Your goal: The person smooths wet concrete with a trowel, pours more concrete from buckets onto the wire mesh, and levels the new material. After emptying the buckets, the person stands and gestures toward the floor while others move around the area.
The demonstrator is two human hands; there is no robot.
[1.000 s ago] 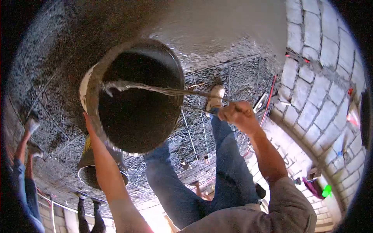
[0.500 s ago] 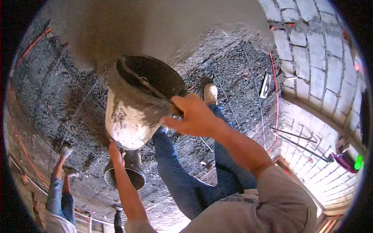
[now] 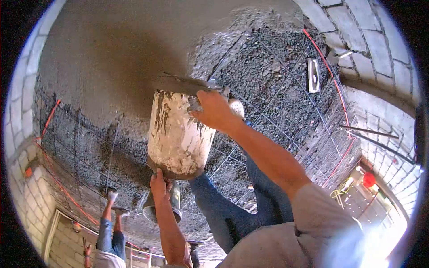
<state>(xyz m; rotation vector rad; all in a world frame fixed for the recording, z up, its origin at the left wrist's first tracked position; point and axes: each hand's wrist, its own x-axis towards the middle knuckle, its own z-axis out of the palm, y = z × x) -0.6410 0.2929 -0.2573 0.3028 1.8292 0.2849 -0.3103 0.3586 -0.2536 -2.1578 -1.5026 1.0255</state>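
Note:
A large white bucket [image 3: 181, 134] smeared with grey cement is tipped away from me, its mouth over the wet concrete [image 3: 129, 58]. My right hand [image 3: 214, 109] grips the bucket at its rim. Beneath, my left hand [image 3: 160, 185] holds the base edge of the same bucket. The inside of the bucket is hidden from view. Just below it, a second, dark bucket [image 3: 174, 201] is partly covered by my left forearm.
Gravel [image 3: 272, 67] crossed by thin bars spreads around my legs. A float tool [image 3: 313, 76] lies at the right beside a red hose [image 3: 328, 62]. Block walls [image 3: 384, 49] border the floor. Another person [image 3: 111, 241] is at lower left.
The bucket has tipped further, so its open mouth no longer shows. Both my hands moved with it, the left one rightward and down in view. The camera view has shifted too.

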